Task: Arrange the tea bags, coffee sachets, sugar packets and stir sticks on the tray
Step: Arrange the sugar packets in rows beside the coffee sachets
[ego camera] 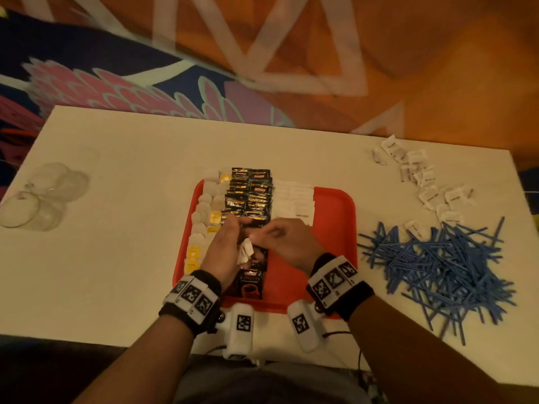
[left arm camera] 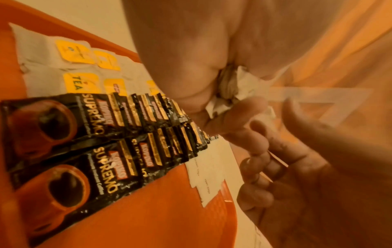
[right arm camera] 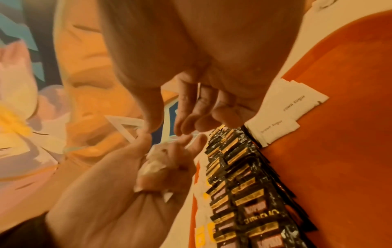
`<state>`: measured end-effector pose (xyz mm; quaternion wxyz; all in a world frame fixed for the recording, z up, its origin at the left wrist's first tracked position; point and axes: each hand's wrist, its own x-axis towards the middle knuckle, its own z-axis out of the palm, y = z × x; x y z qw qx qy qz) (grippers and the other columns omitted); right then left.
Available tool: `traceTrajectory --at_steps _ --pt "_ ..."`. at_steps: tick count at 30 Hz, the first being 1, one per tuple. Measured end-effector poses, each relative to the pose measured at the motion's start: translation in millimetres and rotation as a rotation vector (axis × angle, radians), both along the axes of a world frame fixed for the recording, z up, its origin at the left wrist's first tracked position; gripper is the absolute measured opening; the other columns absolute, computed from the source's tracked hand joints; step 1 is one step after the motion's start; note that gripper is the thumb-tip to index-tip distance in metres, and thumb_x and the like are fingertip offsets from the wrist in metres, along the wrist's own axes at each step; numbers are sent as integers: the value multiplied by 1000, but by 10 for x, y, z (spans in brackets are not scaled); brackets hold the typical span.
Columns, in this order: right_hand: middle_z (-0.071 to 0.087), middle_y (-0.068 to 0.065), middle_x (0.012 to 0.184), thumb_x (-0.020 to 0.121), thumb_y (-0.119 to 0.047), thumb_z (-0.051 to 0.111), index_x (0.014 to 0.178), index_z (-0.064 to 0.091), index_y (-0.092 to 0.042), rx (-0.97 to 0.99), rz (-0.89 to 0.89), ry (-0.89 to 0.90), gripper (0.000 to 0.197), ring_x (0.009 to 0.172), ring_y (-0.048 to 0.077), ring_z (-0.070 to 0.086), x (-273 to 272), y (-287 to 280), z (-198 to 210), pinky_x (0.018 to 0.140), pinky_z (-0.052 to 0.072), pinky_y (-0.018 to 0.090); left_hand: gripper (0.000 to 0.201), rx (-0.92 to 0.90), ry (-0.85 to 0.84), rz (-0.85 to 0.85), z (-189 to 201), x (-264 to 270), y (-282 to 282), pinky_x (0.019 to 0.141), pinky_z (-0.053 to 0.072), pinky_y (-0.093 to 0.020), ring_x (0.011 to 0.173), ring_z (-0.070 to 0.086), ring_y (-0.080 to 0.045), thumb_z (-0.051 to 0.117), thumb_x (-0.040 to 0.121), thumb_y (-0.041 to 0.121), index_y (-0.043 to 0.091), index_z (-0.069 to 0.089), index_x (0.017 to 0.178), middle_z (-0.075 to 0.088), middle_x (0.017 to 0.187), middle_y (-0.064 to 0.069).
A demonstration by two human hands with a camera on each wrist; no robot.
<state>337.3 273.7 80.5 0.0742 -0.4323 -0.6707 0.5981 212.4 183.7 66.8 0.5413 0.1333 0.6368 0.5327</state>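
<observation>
While tea bags (ego camera: 201, 217), sachets (ego camera: 250, 196) and a sugar row (ego camera: 294, 199) sit on the tray (ego camera: 332, 228), our left hand (ego camera: 224, 249) clutches a sugar bunch (ego camera: 246, 252), and our right hand (ego camera: 287, 242) curls beside it (pinching? we can't tell). The sticks (ego camera: 437, 266) wait at right.

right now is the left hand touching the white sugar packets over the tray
Touching. The left wrist view shows the left hand with a crumpled bunch of sugar packets pressed into its palm, its fingers curled round them.

Left hand (ego camera: 224, 249), fingers (ego camera: 233, 224) curled round white packets (ego camera: 246, 252); right hand (ego camera: 281, 243) just beside it, thumb and forefinger extended toward the left hand's fingertips.
</observation>
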Motion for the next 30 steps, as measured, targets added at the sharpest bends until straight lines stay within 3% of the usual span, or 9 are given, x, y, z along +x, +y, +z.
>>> traceTrajectory --at_steps 4,7,11,15,19,21,24,26,30 --pt "75 -1 86 79 -26 78 82 75 -11 0 -37 -38 16 77 10 69 43 -127 79 82 58 36 53 5 190 -132 99 94 69 66 48 -31 90 66 -22 24 98 61 27 61 113 70 107 -6" --pt "75 8 89 80 -16 77 87 74 -10 -47 -150 -41 10 68 14 67 95 -151 161 81 58 42 39 21 128 -158 200 152 104 67 49 -36 84 65 -20 32 106 45 21 62 115 67 111 -10" --pt "72 7 75 84 -14 73 81 68 -21 -56 -249 -20 9 67 15 67 176 -209 256 71 53 37 31 70 119 -246 255 159 94 50 42 -28 70 64 -20 46 105 37 17 68 111 71 92 -9" --pt "72 14 78 88 -12 69 83 64 -17 -76 -369 50 8 68 24 67 208 -273 328 62 50 33 21 92 112 -257 275 152 69 48 43 -26 72 60 -24 59 99 27 14 72 108 70 91 -11" --pt "69 6 72 88 -10 68 80 63 -19 -15 -475 61 13 54 11 61 261 -299 410 54 48 23 20 109 14 -275 278 119 18 51 49 -21 72 69 -17 61 97 16 5 68 112 73 97 -22" --pt "72 7 78 86 -10 70 83 67 -15 11 -513 54 7 51 9 59 291 -316 418 56 49 25 19 112 -43 -268 280 98 -20 54 52 -20 74 71 -16 61 97 10 3 67 113 74 100 -21" --pt "72 6 85 85 -9 71 90 70 -10 24 -526 46 5 52 8 60 313 -384 431 57 52 23 12 125 -4 -221 287 93 -51 48 47 -19 61 66 -11 62 95 6 3 67 106 74 77 -5" --pt "70 1 80 86 -7 70 92 69 -8 41 -534 55 6 48 1 59 325 -441 450 52 50 16 7 131 90 -183 281 98 -63 42 39 -19 46 50 -6 65 94 7 3 68 100 60 59 7" --pt "69 2 77 85 1 69 91 66 -13 70 -582 142 15 52 0 64 323 -564 449 51 48 14 7 171 153 -130 255 132 -99 46 38 -19 52 49 -4 69 91 7 13 69 93 57 63 12"
